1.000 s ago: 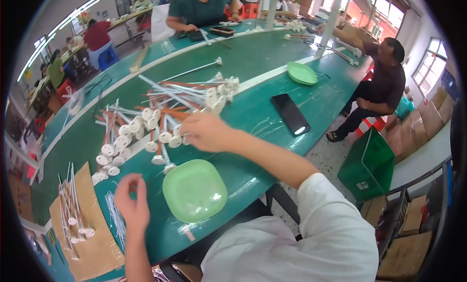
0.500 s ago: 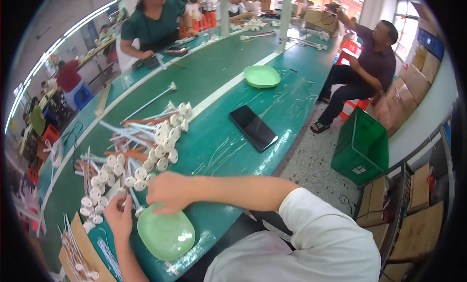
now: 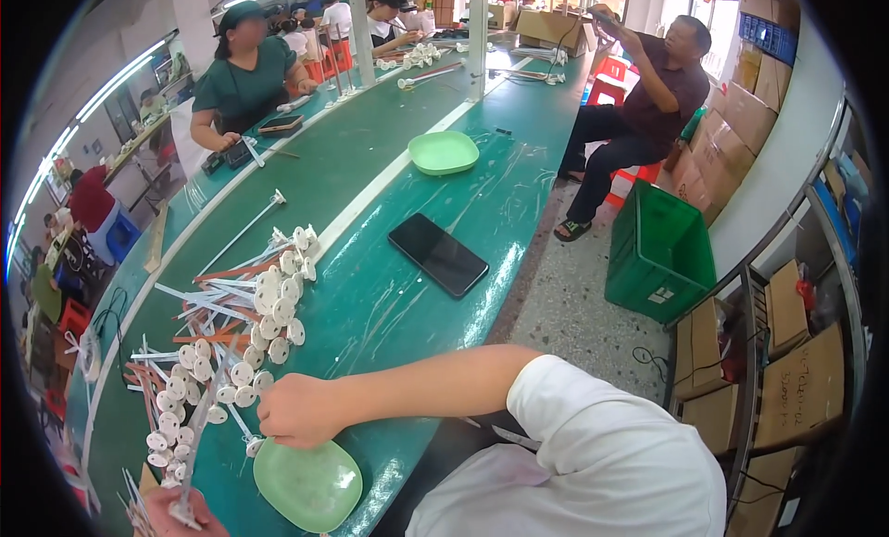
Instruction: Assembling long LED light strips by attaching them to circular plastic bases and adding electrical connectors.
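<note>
At the lower left edge, my left hand (image 3: pixel 185 518) is closed on a long pale strip with a white disc end (image 3: pixel 188 509); the strip points up over the pile. My right hand (image 3: pixel 301 410) is curled at the far rim of a light green plate (image 3: pixel 310 491), its fingertips turned down and hidden, so what they hold cannot be made out. Beside it lies a white disc-ended piece (image 3: pixel 253 445). Beyond both hands spreads a pile of white round discs (image 3: pixel 269 296) on white and reddish-brown strips.
A black phone (image 3: pixel 438 254) and a second green plate (image 3: pixel 444 154) lie on the green table (image 3: pixel 370 343). One long disc-ended strip (image 3: pixel 243 231) rests apart. A green crate (image 3: pixel 659 250) stands on the floor. Co-workers sit or stand around the far side.
My left hand has drawn back from the pile toward the lower left, with a disc-ended strip in it. My right hand stays by the plate's far rim. The whole view has shifted.
</note>
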### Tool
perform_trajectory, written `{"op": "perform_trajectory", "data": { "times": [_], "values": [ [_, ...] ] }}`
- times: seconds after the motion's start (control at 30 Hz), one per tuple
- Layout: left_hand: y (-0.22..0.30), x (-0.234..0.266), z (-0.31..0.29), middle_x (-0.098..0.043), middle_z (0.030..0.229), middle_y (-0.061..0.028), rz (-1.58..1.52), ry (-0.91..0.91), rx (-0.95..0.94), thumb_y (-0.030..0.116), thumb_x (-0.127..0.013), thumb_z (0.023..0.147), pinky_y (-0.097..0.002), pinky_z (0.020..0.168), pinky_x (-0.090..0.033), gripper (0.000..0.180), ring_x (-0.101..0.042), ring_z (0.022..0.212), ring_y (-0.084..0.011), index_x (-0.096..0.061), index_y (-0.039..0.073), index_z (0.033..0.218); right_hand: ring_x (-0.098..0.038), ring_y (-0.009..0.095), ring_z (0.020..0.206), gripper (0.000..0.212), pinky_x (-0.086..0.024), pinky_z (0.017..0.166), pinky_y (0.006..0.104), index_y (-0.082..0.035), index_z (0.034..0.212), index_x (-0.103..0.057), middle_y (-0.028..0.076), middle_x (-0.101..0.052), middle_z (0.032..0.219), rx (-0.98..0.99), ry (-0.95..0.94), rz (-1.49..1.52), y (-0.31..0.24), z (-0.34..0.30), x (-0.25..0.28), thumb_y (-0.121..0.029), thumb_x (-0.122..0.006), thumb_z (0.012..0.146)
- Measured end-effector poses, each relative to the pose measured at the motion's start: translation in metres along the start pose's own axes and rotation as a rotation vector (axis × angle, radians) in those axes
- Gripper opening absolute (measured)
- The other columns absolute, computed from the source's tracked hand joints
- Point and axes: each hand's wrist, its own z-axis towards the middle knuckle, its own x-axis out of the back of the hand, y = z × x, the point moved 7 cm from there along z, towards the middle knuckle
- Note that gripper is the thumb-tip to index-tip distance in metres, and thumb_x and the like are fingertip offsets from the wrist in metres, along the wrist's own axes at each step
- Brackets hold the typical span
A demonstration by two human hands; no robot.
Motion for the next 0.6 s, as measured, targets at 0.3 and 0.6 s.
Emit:
{"op": "perform_trajectory", "data": {
  "times": [0.3, 0.6],
  "values": [
    [0.032, -0.004, -0.015, -0.047, 0.069, 0.0003, -0.425, 0.272, -0.003, 0.02, -0.05, 0.096, -0.0177, 0.049, -0.031, 0.015, -0.045, 0.058, -0.0077, -0.055, 0.008, 0.102, -0.063, 0.028, 0.076, 0.012, -0.051, 0.064, 0.0408, -0.007, 0.073, -0.064, 0.007, -0.063, 0.078, 0.003, 0.046, 0.013, -0.011, 0.01, 0.002, -0.019, -0.066, 0.076],
    [-0.015, -0.097, -0.028, -0.066, 0.099, -0.0192, -0.622, 0.012, 0.314, 0.022, -0.051, 0.101, -0.0392, 0.08, -0.057, 0.026, -0.067, 0.089, -0.027, -0.049, 0.004, 0.119, -0.062, 0.024, 0.07, 0.022, -0.05, 0.059, 0.0344, -0.006, 0.083, -0.064, 0.005, -0.065, 0.087, 0.176, 0.241, 0.082, -0.033, 0.011, 0.039, -0.017, -0.079, 0.072]
  ]
}}
